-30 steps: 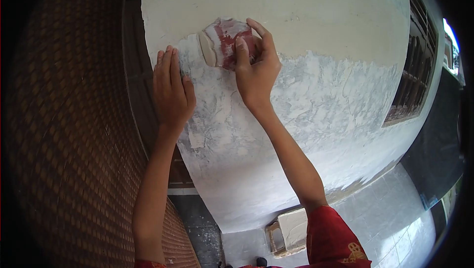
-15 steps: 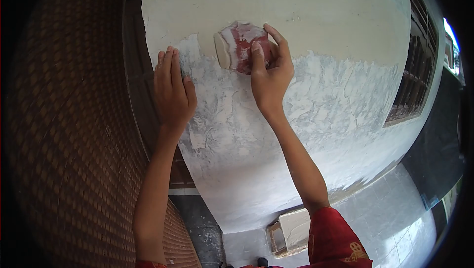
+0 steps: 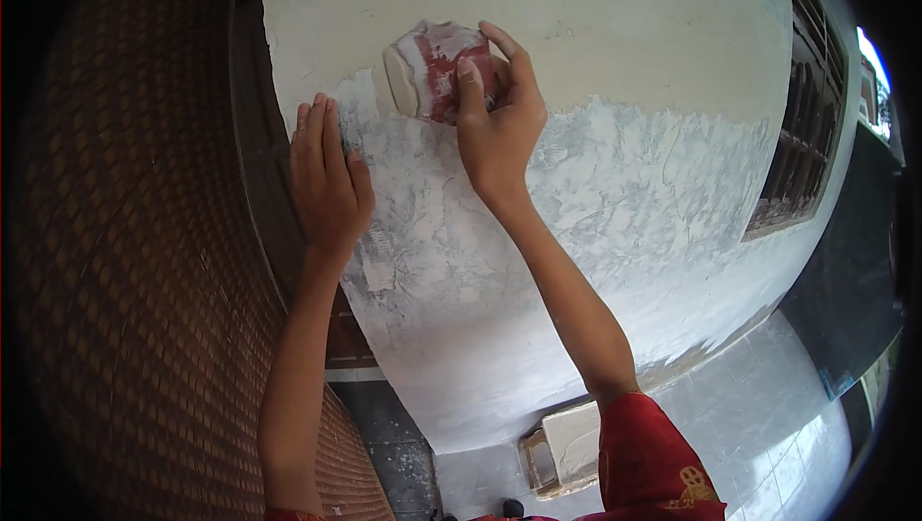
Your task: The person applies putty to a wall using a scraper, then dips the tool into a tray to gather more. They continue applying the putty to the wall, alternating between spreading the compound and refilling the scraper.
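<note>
From the head camera, the right hand (image 3: 497,127) has its fingers (image 3: 470,81) clenched around a red, plaster-caked sanding block (image 3: 434,70), pressed against the wall (image 3: 624,89). The left hand (image 3: 328,175) lies flat, fingers released, on the wall's left edge. Below on the floor sits a box (image 3: 562,446); its contents are unclear.

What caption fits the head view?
Right hand presses a red sanding pad against the patchy wall; left hand rests flat beside it.
</note>
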`<control>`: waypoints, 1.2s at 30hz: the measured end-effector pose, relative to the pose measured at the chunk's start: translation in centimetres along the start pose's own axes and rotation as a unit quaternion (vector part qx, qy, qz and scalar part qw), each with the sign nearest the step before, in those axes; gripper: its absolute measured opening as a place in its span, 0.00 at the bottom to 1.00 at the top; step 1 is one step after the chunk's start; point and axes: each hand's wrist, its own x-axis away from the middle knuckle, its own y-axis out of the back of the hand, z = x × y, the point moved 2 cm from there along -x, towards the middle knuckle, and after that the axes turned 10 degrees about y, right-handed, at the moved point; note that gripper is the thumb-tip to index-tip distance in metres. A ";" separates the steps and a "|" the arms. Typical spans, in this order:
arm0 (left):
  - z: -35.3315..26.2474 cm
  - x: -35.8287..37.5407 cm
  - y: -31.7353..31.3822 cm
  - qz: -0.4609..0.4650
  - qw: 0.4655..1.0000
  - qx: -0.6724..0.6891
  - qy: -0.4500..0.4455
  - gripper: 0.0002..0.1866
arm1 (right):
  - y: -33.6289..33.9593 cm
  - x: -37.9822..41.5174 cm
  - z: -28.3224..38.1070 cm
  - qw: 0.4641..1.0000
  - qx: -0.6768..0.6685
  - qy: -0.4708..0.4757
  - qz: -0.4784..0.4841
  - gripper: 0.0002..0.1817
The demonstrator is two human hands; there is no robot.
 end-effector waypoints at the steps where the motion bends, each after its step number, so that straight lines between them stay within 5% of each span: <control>1: -0.1 0.1 0.0 0.010 1.000 -0.009 0.008 0.28 | 1.2 -0.6 -0.7 1.000 0.012 -0.001 -0.029 0.19; 7: -0.4 0.1 0.0 0.012 0.999 -0.009 0.032 0.29 | 8.4 -4.4 -2.0 0.980 -0.041 -0.074 -0.179 0.22; 15: -0.3 0.0 0.2 0.008 1.000 -0.001 0.029 0.29 | -0.5 0.1 -0.4 0.999 -0.012 -0.011 0.030 0.20; 18: -0.3 0.1 0.2 0.023 0.999 0.002 0.034 0.30 | 2.9 -1.1 -1.3 0.995 -0.032 -0.090 -0.039 0.20; 22: -0.2 0.1 -0.1 0.017 0.999 0.004 0.035 0.30 | 7.4 -2.8 -1.6 0.987 -0.020 -0.058 -0.148 0.21; 24: -0.5 0.2 -0.2 0.018 0.999 0.003 0.036 0.30 | 7.2 -2.0 -0.7 0.986 -0.024 -0.067 -0.149 0.21; 28: -0.4 0.0 0.1 0.025 0.999 0.001 0.035 0.30 | 2.7 0.6 0.5 0.999 -0.019 -0.049 -0.004 0.20; 36: -0.1 0.0 0.0 0.011 0.999 -0.004 0.031 0.29 | 4.7 0.6 -2.1 0.994 -0.055 -0.082 -0.056 0.20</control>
